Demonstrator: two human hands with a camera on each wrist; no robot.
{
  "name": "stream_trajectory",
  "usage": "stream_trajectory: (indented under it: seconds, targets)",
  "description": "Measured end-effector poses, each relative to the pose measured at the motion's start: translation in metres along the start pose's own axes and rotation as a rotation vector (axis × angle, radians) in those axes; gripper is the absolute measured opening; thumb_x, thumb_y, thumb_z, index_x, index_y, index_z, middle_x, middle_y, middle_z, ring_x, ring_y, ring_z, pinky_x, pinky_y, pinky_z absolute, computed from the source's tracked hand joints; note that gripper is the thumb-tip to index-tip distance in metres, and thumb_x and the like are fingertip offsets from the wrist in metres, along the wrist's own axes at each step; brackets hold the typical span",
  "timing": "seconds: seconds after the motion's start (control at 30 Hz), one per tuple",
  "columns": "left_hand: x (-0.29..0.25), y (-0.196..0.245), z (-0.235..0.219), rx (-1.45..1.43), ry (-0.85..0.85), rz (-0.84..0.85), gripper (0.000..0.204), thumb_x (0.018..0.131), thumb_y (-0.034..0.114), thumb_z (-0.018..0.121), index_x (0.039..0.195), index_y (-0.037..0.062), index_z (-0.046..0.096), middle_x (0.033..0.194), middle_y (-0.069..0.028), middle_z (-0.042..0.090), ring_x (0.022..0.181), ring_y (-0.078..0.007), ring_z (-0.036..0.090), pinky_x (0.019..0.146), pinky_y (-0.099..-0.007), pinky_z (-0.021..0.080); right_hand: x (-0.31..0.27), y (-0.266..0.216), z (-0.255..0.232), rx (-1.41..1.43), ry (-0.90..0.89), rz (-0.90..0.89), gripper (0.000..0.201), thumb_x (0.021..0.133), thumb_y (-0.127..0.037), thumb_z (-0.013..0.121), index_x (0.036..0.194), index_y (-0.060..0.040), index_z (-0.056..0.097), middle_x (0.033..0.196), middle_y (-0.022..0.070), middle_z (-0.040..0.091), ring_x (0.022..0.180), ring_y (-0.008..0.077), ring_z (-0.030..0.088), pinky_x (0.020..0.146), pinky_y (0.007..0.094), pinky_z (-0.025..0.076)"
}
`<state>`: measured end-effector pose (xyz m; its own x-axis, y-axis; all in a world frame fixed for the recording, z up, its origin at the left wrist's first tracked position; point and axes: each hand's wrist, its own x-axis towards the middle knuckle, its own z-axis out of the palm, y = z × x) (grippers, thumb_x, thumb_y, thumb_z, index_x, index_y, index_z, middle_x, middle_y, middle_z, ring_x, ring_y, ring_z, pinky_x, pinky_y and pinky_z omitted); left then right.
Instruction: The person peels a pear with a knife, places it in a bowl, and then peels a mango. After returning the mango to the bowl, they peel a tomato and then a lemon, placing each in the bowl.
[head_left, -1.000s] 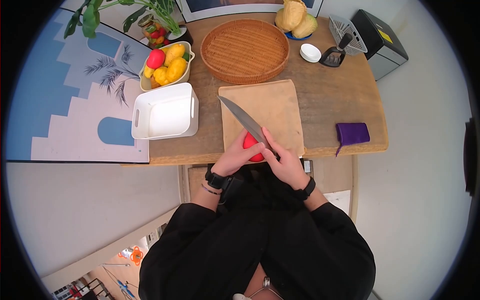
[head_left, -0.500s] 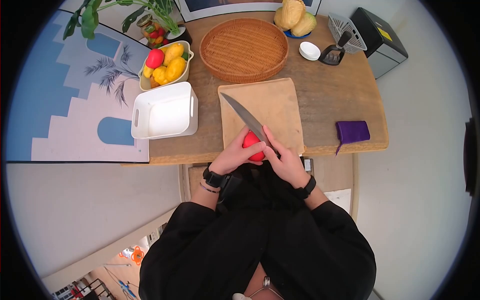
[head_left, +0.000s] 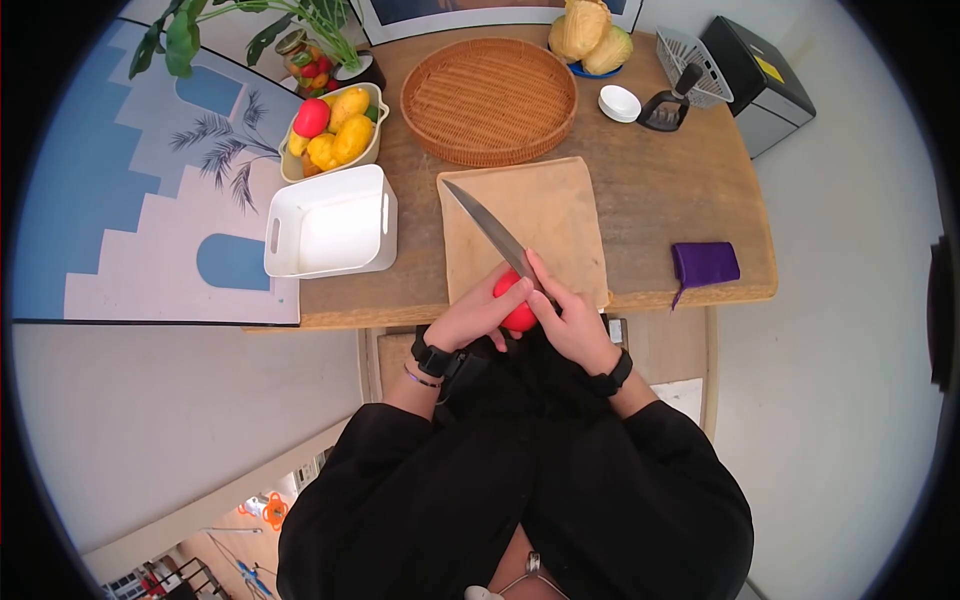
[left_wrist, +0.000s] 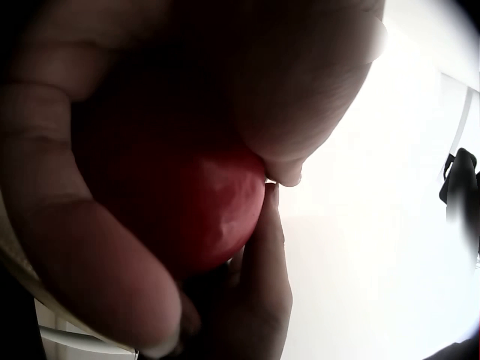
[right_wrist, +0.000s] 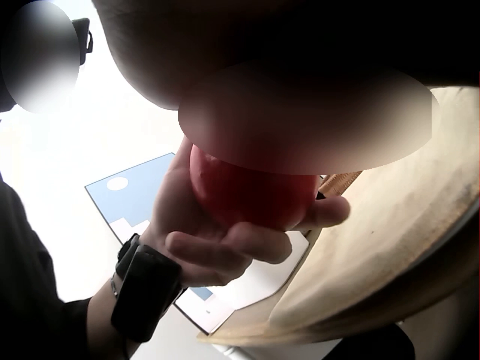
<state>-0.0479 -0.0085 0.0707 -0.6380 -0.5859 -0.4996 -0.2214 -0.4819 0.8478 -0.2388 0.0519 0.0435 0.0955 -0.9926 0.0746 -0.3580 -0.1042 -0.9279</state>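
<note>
My left hand (head_left: 470,318) cups a round red fruit (head_left: 519,317), smooth and glossy like a tomato, at the front edge of the cutting board (head_left: 560,215). In the right wrist view, left fingers curl beneath the fruit (right_wrist: 255,196). With my right hand (head_left: 578,328) I grip a large kitchen knife (head_left: 487,221), whose handle is hidden in the palm. Its blade slants over the board, tip toward the far left, and its near part overlaps the fruit. The right thumb lies at the fruit, close to the left thumb. No blade shows in the left wrist view.
Left of the board stand a white bin (head_left: 335,230) and a basket (head_left: 375,150) of lemons with a red fruit. A round wicker tray (head_left: 490,100) lies behind. On the right are a purple pouch (head_left: 706,265), a white bowl (head_left: 620,104) and a black-handled tool (head_left: 664,112).
The red fruit has shifted slightly right and toward the body, with left fingers now showing below it. The knife tip has moved a little right and away from the body since the first frame.
</note>
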Motion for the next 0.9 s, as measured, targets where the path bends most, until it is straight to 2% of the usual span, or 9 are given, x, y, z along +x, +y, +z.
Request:
stream_trajectory:
  seconds: [0.13, 0.23, 0.3, 0.37, 0.5, 0.6, 0.73, 0.8, 0.9]
  targets:
    - [0.003, -0.012, -0.006, 0.085, 0.009, 0.049, 0.068, 0.107, 0.053, 0.049, 0.155, 0.0089, 0.032, 0.101, -0.0089, 0.067, 0.067, -0.0139, 0.067, 0.044, -0.0232, 0.051, 0.0, 0.0, -0.002, -0.007, -0.024, 0.023, 0.059, 0.103, -0.027, 0.061, 0.159, -0.0198, 0.043, 0.107, 0.0229, 0.073, 0.083, 0.0345, 0.074, 0.077, 0.0369, 0.056]
    - [0.002, -0.013, -0.008, 0.063, -0.038, 0.026, 0.064, 0.108, 0.045, 0.053, 0.155, 0.0088, 0.031, 0.112, -0.0106, 0.065, 0.082, -0.0168, 0.07, 0.055, -0.027, 0.058, -0.001, -0.002, -0.002, -0.013, -0.019, -0.02, 0.06, 0.103, -0.028, 0.061, 0.159, -0.0198, 0.042, 0.108, 0.0223, 0.073, 0.083, 0.0347, 0.074, 0.077, 0.0371, 0.056]
    - [0.004, -0.02, -0.005, -0.189, 0.028, 0.181, 0.073, 0.102, 0.039, 0.067, 0.157, 0.0111, 0.028, 0.124, -0.0114, 0.06, 0.099, -0.0175, 0.069, 0.064, -0.0286, 0.061, 0.0, -0.003, -0.003, -0.019, -0.011, -0.054, 0.06, 0.103, -0.029, 0.061, 0.159, -0.0201, 0.042, 0.109, 0.022, 0.073, 0.083, 0.0348, 0.074, 0.078, 0.0372, 0.056]
    - [0.007, -0.021, -0.005, -0.287, 0.034, 0.217, 0.073, 0.099, 0.032, 0.071, 0.156, 0.0101, 0.03, 0.129, -0.0107, 0.057, 0.106, -0.0177, 0.067, 0.074, -0.0305, 0.061, -0.002, -0.002, -0.004, -0.067, -0.063, 0.043, 0.06, 0.103, -0.029, 0.061, 0.159, -0.0211, 0.042, 0.115, 0.0212, 0.073, 0.086, 0.0353, 0.074, 0.08, 0.0369, 0.056]
    - [0.016, -0.03, -0.009, -0.377, 0.096, 0.371, 0.07, 0.095, 0.017, 0.076, 0.152, 0.0065, 0.037, 0.135, -0.0088, 0.056, 0.115, -0.0182, 0.063, 0.098, -0.0341, 0.054, 0.0, -0.003, 0.002, 0.076, -0.01, -0.03, 0.06, 0.104, -0.03, 0.061, 0.159, -0.0219, 0.041, 0.121, 0.0215, 0.071, 0.091, 0.0362, 0.074, 0.082, 0.0367, 0.056]
    - [0.017, -0.033, -0.012, -0.362, 0.087, 0.322, 0.066, 0.095, 0.017, 0.077, 0.149, 0.0053, 0.042, 0.134, -0.009, 0.058, 0.119, -0.0182, 0.062, 0.107, -0.0346, 0.048, -0.001, -0.007, -0.003, 0.001, -0.072, 0.081, 0.06, 0.104, -0.03, 0.061, 0.159, -0.0211, 0.041, 0.125, 0.0213, 0.07, 0.097, 0.0374, 0.073, 0.085, 0.0364, 0.056]
    - [0.012, -0.025, -0.016, -0.361, -0.01, 0.287, 0.065, 0.093, 0.017, 0.079, 0.146, 0.0052, 0.044, 0.132, -0.0091, 0.059, 0.12, -0.0183, 0.062, 0.105, -0.0343, 0.05, 0.0, -0.002, -0.001, 0.003, -0.029, -0.027, 0.06, 0.104, -0.029, 0.061, 0.159, -0.0206, 0.042, 0.124, 0.0223, 0.07, 0.097, 0.0373, 0.074, 0.085, 0.0357, 0.056]
    - [0.002, -0.016, -0.015, -0.441, -0.015, 0.054, 0.069, 0.091, 0.018, 0.081, 0.147, 0.0058, 0.043, 0.133, -0.0084, 0.059, 0.12, -0.0177, 0.062, 0.105, -0.0343, 0.05, -0.001, 0.001, 0.0, 0.002, -0.02, -0.051, 0.06, 0.103, -0.029, 0.061, 0.159, -0.0205, 0.042, 0.122, 0.0227, 0.07, 0.096, 0.0369, 0.074, 0.084, 0.0353, 0.056]
    - [0.002, -0.017, -0.013, -0.372, -0.013, 0.089, 0.072, 0.091, 0.017, 0.081, 0.149, 0.0066, 0.04, 0.133, -0.0081, 0.058, 0.122, -0.018, 0.06, 0.106, -0.0342, 0.05, 0.001, -0.001, -0.001, 0.017, -0.013, -0.041, 0.06, 0.103, -0.028, 0.061, 0.159, -0.0199, 0.042, 0.121, 0.0229, 0.071, 0.091, 0.0355, 0.074, 0.081, 0.0348, 0.055]
